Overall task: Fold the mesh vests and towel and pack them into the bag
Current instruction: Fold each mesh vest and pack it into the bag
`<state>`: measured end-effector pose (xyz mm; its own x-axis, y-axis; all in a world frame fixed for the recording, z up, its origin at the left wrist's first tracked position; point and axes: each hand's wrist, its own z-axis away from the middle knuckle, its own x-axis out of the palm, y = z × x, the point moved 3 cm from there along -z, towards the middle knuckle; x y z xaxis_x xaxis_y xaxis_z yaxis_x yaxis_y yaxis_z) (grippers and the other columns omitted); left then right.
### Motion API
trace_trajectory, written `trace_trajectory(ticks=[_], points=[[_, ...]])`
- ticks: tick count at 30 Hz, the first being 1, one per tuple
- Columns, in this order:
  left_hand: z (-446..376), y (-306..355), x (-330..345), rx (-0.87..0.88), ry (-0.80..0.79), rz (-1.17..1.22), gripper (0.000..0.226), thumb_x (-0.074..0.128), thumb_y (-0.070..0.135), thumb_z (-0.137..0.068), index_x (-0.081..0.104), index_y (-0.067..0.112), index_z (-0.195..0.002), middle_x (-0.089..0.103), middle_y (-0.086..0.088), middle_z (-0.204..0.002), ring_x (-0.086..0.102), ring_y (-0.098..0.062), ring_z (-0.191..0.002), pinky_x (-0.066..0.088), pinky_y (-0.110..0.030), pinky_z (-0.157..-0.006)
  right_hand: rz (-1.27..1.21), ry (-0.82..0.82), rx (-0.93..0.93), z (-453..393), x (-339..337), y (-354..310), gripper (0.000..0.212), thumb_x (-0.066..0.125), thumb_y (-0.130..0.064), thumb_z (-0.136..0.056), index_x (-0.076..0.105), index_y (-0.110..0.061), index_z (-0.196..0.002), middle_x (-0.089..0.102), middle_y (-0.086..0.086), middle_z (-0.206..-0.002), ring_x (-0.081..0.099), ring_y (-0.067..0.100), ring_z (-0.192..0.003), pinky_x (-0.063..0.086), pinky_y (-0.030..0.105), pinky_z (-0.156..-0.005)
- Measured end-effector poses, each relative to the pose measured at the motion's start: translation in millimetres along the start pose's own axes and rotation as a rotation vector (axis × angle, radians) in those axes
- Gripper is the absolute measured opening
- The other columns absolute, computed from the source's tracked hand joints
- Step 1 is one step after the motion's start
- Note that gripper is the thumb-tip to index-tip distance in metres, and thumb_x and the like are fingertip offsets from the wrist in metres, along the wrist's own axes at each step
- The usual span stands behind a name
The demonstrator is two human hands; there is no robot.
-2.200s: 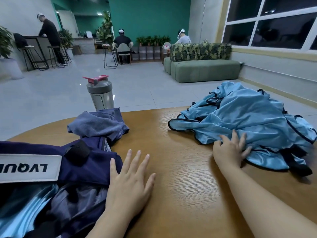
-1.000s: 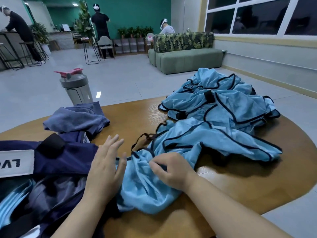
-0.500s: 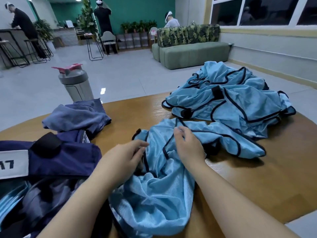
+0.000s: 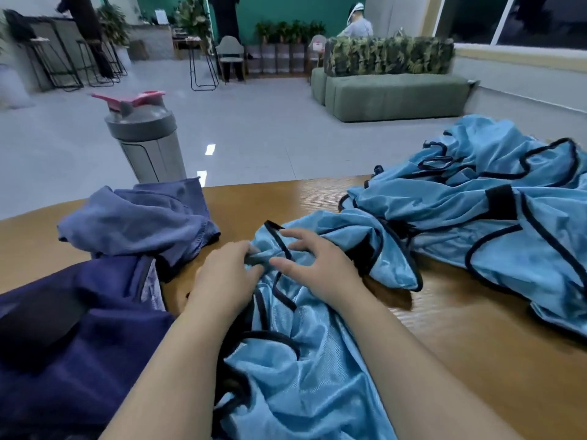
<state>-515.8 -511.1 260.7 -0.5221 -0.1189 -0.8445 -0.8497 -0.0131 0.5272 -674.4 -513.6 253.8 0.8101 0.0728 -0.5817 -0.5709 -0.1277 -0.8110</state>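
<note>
We see the vest pile (image 4: 495, 214) cut off at right, the bag (image 4: 79, 344) cut off at left; the left hand's (image 4: 227, 277) fingertips buried in fabric.

1. The floor (image 4: 270, 128) is pale grey tile, glossy, with small bright spots of reflected light.
2. A green sofa (image 4: 394, 96) stands on the right, with a leaf-patterned back.
3. The far wall (image 4: 286, 11) is deep teal, and a row of potted plants (image 4: 289, 28) stands along it.
4. Black wire bar stools (image 4: 63, 65) stand at a counter on the left.
5. Dark windows (image 4: 514, 19) with white frames fill the upper right, above a yellowish sill.
6. A grey chair (image 4: 230, 54) stands near the middle.
</note>
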Motion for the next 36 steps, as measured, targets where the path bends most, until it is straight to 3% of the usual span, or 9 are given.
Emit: trace_trajectory(ticks=[3,11,18,22,25,28,31,34,36], points=[[-3,-3,-2,-0.043,0.072,0.071,0.007,0.061,0.028,-0.086,0.059,0.034,-0.085,0.065,0.005,-0.098,0.06,-0.022,-0.095,0.046,-0.041,-0.087,-0.037,-0.043,-0.015,-25,2,0,0.042,0.069,-0.06,-0.072,0.056,-0.053,-0.111,0.059,-0.025,-0.101,0.055,-0.004,-0.105,0.044,0.032,-0.099],[-9,-9,-9,-0.015,0.29,0.16,0.015,0.058,0.028,-0.091,0.067,0.024,-0.102,0.056,0.01,-0.098,0.051,-0.01,-0.093,0.032,-0.022,-0.076,0.03,-0.157,-0.186,-48,6,1,0.06,0.071,-0.049,-0.077,0.038,-0.067,-0.124,0.052,-0.027,-0.111,0.045,-0.004,-0.117,0.037,0.029,-0.102],[-8,-2,-15,0.16,0.393,0.266,0.012,0.061,0.02,-0.09,0.07,0.026,-0.096,0.058,0.012,-0.085,0.053,0.002,-0.087,0.037,-0.006,-0.077,-0.066,0.123,-0.442,-49,11,-7,0.02,0.068,-0.021,-0.082,0.069,-0.031,-0.099,0.059,-0.028,-0.091,0.048,-0.003,-0.1,0.031,0.005,-0.088],[-6,-5,-17,0.176,0.419,0.32,0.01,0.061,0.027,-0.084,0.068,0.025,-0.09,0.061,0.012,-0.082,0.057,-0.002,-0.081,0.045,-0.019,-0.076,-0.161,0.272,-0.425,-47,4,-10,0.009,0.065,-0.032,-0.078,0.058,-0.038,-0.079,0.055,-0.021,-0.091,0.047,-0.001,-0.099,0.03,0.005,-0.087],[-7,-7,-18,0.159,0.463,0.317,0.009,0.058,0.028,-0.08,0.065,0.034,-0.082,0.064,0.013,-0.08,0.06,-0.012,-0.081,0.048,-0.033,-0.076,-0.318,0.306,-0.416,-43,1,-15,0.007,0.062,-0.032,-0.084,0.056,-0.028,-0.084,0.059,-0.017,-0.099,0.053,-0.002,-0.102,0.035,0.008,-0.09],[-5,-3,-24,0.138,0.528,0.583,0.011,0.063,0.03,-0.087,0.062,0.034,-0.077,0.066,0.016,-0.073,0.061,0.0,-0.073,0.048,-0.018,-0.07,-0.554,0.257,-0.391,-40,0,-20,0.002,0.054,-0.029,-0.089,0.054,-0.027,-0.089,0.061,-0.017,-0.08,0.058,-0.001,-0.077,0.044,0.012,-0.073],[-6,1,-26,0.038,0.507,1.016,0.016,0.058,0.036,-0.086,0.066,0.029,-0.073,0.065,0.015,-0.066,0.056,0.0,-0.063,0.046,-0.013,-0.06,-0.586,0.158,-0.38,-38,6,-27,0.011,0.057,-0.037,-0.088,0.052,-0.027,-0.087,0.053,-0.015,-0.061,0.044,0.001,-0.052,0.037,0.012,-0.053],[-7,-2,-27,-0.056,0.594,1.149,0.02,0.054,0.036,-0.089,0.062,0.032,-0.071,0.057,0.012,-0.062,0.048,-0.005,-0.057,0.043,-0.015,-0.05,-0.453,-0.092,-0.354,-37,19,-31,0.024,0.069,-0.044,-0.075,0.058,-0.025,-0.084,0.06,-0.001,-0.069,0.053,0.017,-0.061,0.044,0.025,-0.058],[-7,-5,-30,-0.085,0.67,1.134,0.022,0.045,0.028,-0.095,0.055,0.026,-0.075,0.057,0.013,-0.057,0.048,-0.002,-0.052,0.043,-0.014,-0.048,-0.249,-0.186,-0.409,-36,26,-31,0.021,0.074,-0.033,-0.078,0.055,-0.027,-0.071,0.056,-0.011,-0.066,0.049,0.004,-0.06,0.037,0.016,-0.058]])
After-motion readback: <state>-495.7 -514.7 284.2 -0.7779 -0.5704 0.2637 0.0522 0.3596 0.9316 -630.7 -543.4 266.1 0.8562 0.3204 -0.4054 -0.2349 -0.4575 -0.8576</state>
